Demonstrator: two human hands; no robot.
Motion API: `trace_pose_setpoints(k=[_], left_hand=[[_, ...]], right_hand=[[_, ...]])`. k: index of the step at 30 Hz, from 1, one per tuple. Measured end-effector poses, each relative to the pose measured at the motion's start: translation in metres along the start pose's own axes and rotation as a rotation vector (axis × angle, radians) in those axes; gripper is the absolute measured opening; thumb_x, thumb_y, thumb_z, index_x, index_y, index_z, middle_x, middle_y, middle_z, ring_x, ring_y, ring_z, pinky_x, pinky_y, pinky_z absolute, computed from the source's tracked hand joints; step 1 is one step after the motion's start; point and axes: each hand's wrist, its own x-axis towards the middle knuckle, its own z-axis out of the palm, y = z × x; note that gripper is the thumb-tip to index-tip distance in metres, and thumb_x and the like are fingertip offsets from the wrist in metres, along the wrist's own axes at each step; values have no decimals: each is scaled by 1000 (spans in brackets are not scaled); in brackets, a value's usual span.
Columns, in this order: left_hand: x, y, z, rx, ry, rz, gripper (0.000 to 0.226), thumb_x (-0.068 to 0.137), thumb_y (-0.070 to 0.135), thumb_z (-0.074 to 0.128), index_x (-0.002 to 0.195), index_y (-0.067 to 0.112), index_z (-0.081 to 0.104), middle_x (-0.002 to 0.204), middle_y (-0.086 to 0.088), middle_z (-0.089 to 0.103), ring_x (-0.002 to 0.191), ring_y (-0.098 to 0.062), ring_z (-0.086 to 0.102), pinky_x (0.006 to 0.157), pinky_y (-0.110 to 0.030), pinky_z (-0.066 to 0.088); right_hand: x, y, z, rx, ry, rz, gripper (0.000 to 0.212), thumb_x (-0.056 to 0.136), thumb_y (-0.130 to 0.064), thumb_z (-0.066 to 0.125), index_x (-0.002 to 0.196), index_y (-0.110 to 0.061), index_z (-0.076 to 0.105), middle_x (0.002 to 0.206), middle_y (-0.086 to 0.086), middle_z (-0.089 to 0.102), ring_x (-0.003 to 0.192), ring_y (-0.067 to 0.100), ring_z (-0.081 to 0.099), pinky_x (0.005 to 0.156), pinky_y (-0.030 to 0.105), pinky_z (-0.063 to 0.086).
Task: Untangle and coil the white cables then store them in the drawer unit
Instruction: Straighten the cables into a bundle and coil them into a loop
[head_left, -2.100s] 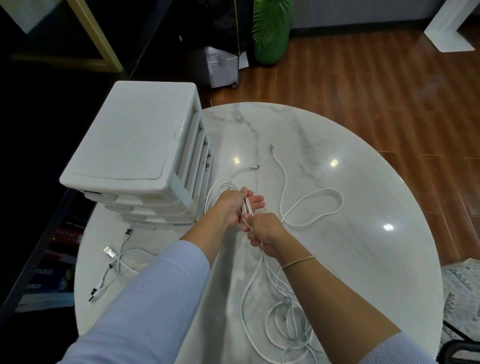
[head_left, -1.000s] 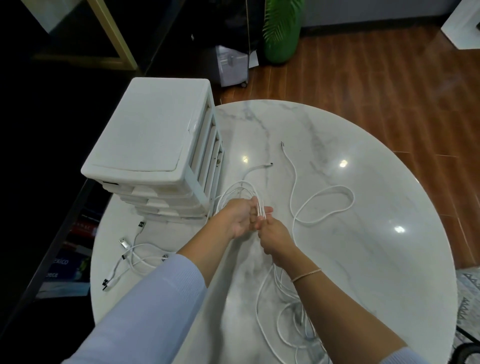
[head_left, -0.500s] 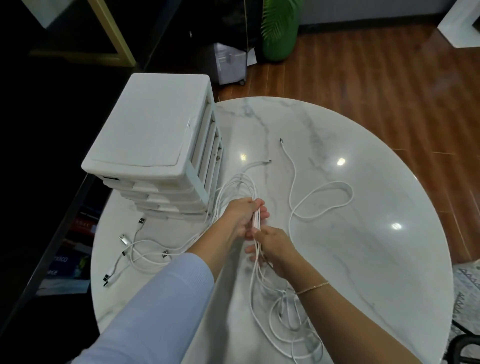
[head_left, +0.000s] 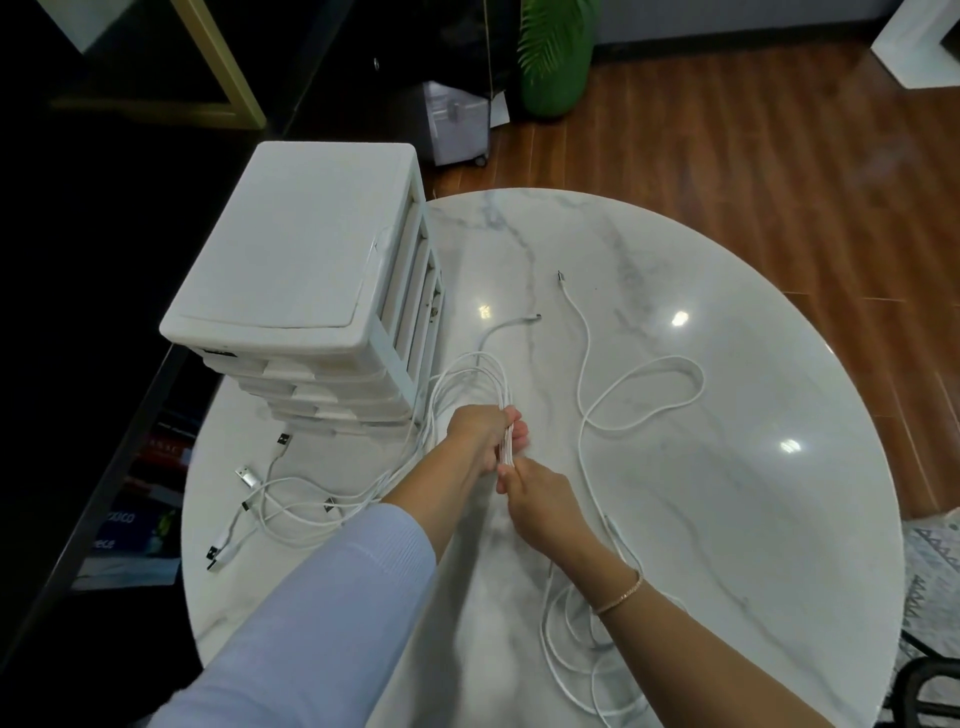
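Note:
Several white cables (head_left: 644, 395) lie tangled across a round marble table (head_left: 727, 519). My left hand (head_left: 480, 436) grips a bundle of cable strands (head_left: 506, 444) at the table's middle. Just below it, my right hand (head_left: 540, 501) pinches the same strands. Loops arch from my left hand toward the white drawer unit (head_left: 291, 270) at the table's left edge. USB plug ends (head_left: 249, 475) trail at the left; more loops (head_left: 576, 654) lie under my right forearm.
The drawer unit's drawers face me and look shut. A dark shelf runs along the left of the table. Wooden floor, a green plant pot (head_left: 553, 57) and a small grey bin (head_left: 457, 122) lie beyond. A patterned rug (head_left: 930, 561) is at the right.
Both hands have stayed together on the bundle. The loops above my left hand have grown larger, and the plug ends at the left have been dragged closer to my left arm.

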Motion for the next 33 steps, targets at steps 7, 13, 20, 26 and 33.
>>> trace_pose_setpoints(k=[7, 13, 20, 26, 33], left_hand=[[-4, 8, 5, 23, -6, 62, 30, 101, 10, 39, 72, 8, 49, 59, -2, 46, 46, -9, 40, 37, -15, 37], [-21, 5, 1, 60, -122, 85, 22, 100, 15, 43, 84, 7, 55, 77, -4, 61, 59, -10, 61, 56, -23, 47], [-27, -23, -16, 188, -161, 119, 16, 97, 14, 50, 87, 6, 59, 76, -5, 65, 54, -18, 52, 41, -21, 42], [-29, -24, -17, 95, -135, 164, 22, 97, 8, 48, 78, 7, 57, 65, -3, 60, 45, -5, 61, 61, -20, 53], [-31, -29, -18, 95, -90, 143, 23, 98, 8, 47, 76, 7, 56, 68, -5, 57, 51, -10, 57, 54, -20, 53]], right_hand=[[12, 1, 8, 479, -58, 343, 34, 99, -15, 34, 69, -26, 46, 70, -1, 41, 53, 17, 41, 47, 26, 35], [15, -1, 9, 885, -25, 485, 29, 100, -28, 35, 79, -16, 51, 58, 1, 33, 41, 12, 29, 37, 19, 26], [-1, -1, 4, 1045, -135, 363, 27, 101, -13, 34, 83, -8, 52, 60, 6, 45, 43, 12, 38, 44, 27, 34], [-30, 12, 11, 1197, -249, 344, 12, 94, 0, 46, 88, -2, 56, 65, 10, 58, 52, 20, 55, 53, 29, 44], [-37, 8, 20, 892, -158, 407, 26, 94, 4, 35, 93, -6, 59, 63, 3, 47, 45, 9, 38, 43, 20, 32]])
